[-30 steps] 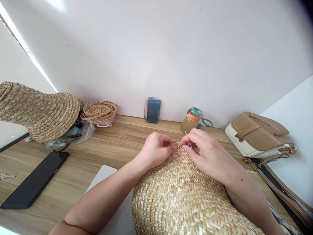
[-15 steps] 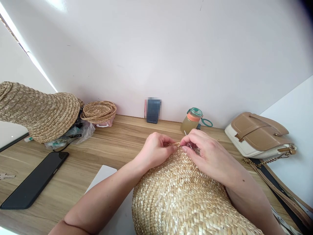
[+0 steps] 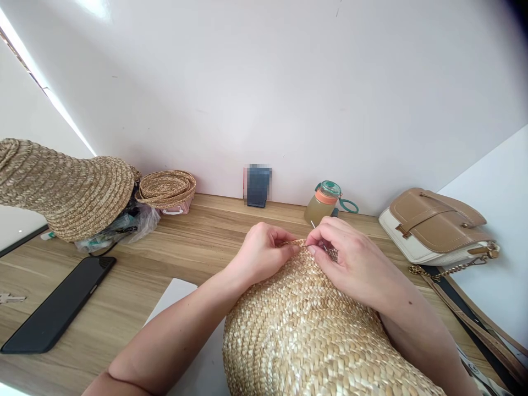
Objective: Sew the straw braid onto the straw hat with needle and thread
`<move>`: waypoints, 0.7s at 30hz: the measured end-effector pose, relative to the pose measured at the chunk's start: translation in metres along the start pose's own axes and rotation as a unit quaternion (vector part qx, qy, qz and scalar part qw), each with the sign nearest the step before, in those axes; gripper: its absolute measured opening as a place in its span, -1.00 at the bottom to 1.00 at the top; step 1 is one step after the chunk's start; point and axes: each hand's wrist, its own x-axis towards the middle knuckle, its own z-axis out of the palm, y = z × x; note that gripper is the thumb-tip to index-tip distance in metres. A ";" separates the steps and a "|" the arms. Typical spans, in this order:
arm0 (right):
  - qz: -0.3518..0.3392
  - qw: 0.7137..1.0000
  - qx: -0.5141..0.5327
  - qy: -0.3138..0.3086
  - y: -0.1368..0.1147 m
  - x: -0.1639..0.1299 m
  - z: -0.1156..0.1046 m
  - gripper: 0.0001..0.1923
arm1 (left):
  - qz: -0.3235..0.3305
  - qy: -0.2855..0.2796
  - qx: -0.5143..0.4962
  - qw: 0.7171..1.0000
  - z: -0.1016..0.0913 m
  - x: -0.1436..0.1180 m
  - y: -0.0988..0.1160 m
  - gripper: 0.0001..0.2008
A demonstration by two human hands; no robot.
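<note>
A large piece of woven straw, seemingly a straw hat [image 3: 313, 330], fills the lower middle of the view, its far edge raised between my hands. My left hand [image 3: 266, 250] is closed, pinching that edge between thumb and fingers. Just to its right, my right hand [image 3: 342, 250] is closed in a pinch at the same edge, with a thin needle [image 3: 313, 224] in its fingers. The needle's end sticks up past the index finger; the rest is partly covered. No thread can be made out.
Another straw hat [image 3: 82, 192] and a coil of straw braid [image 3: 167, 188] on a pink box [image 3: 181, 208] stand at left. Nearer are a black phone-like slab [image 3: 58, 305] and keys [image 3: 10, 298]. A drink bottle [image 3: 324, 201] and a handbag [image 3: 437, 225] stand at right.
My right fingers have shifted very slightly to the right along the straw edge, with the needle tilting a little. My left hand and the hat stay nearly still.
</note>
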 end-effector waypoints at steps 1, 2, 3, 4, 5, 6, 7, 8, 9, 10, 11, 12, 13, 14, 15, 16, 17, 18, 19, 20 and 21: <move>0.002 1.000 0.000 0.002 0.000 0.000 0.000 -0.87 | -0.001 -0.001 -0.001 1.000 0.000 0.000 0.000 -0.74; 0.003 1.000 0.000 0.003 0.000 0.000 -0.001 -0.88 | -0.003 -0.001 -0.003 1.000 0.000 0.000 -0.001 -0.74; 0.004 1.000 0.000 0.006 0.000 0.000 -0.001 -0.88 | -0.004 -0.003 -0.004 1.000 0.000 0.001 -0.001 -0.74; 0.005 1.000 0.000 0.009 0.000 -0.001 -0.001 -0.89 | -0.005 -0.004 -0.005 1.000 0.000 0.001 -0.002 -0.73; 0.005 1.000 0.000 0.010 0.001 -0.001 -0.002 -0.89 | -0.006 -0.004 -0.005 1.000 0.000 0.001 -0.002 -0.73; 0.007 1.000 0.000 0.008 0.001 -0.001 -0.002 -0.89 | -0.007 -0.002 -0.004 1.000 0.001 0.001 -0.002 -0.73; 0.008 1.000 0.002 0.005 0.001 -0.002 -0.003 -0.89 | -0.007 -0.001 -0.003 1.000 0.001 0.001 -0.002 -0.74; 0.010 1.000 0.006 -0.002 0.002 -0.003 -0.004 -0.90 | -0.007 0.001 -0.002 1.000 0.001 0.001 -0.002 -0.74; 0.011 1.000 0.011 -0.008 0.002 -0.003 -0.006 -0.90 | -0.007 0.001 -0.001 1.000 0.001 0.001 -0.001 -0.74; 0.011 1.000 0.018 -0.014 0.003 -0.004 -0.007 -0.90 | -0.007 0.000 -0.001 1.000 0.001 0.001 -0.001 -0.74; 0.012 0.999 0.026 -0.019 0.003 -0.005 -0.009 -0.91 | -0.006 -0.001 -0.001 1.000 0.002 0.000 -0.001 -0.74; 0.012 0.999 0.034 -0.022 0.003 -0.006 -0.010 -0.91 | -0.006 -0.002 0.000 1.000 0.002 0.000 -0.001 -0.74; 0.013 0.999 0.039 -0.025 0.004 -0.006 -0.011 -0.92 | -0.005 -0.002 0.001 1.000 0.002 0.000 -0.001 -0.74; 0.016 0.999 0.043 -0.025 0.004 -0.006 -0.012 -0.92 | -0.005 -0.002 0.002 1.000 0.002 0.000 0.000 -0.74; 0.019 0.999 0.043 -0.025 0.004 -0.006 -0.013 -0.92 | -0.005 -0.001 0.002 1.000 0.002 0.000 0.000 -0.74; 0.022 0.999 0.041 -0.023 0.004 -0.006 -0.013 -0.92 | -0.005 -0.001 0.002 1.000 0.002 0.001 -0.001 -0.74; 0.025 0.999 0.036 -0.021 0.004 -0.005 -0.013 -0.92 | -0.006 -0.002 0.001 1.000 0.002 0.001 -0.001 -0.74; 0.026 0.999 0.030 -0.019 0.005 -0.005 -0.014 -0.91 | -0.006 -0.002 0.000 1.000 0.002 0.001 -0.001 -0.74; 0.026 0.999 0.023 -0.017 0.005 -0.005 -0.014 -0.91 | -0.006 -0.003 0.000 1.000 0.002 0.001 -0.001 -0.74; 0.025 0.999 0.017 -0.015 0.005 -0.004 -0.014 -0.91 | -0.006 -0.003 0.000 1.000 0.002 0.002 -0.002 -0.74; 0.025 1.000 0.013 -0.014 0.005 -0.004 -0.014 -0.92 | -0.006 -0.003 0.001 1.000 0.002 0.002 -0.002 -0.73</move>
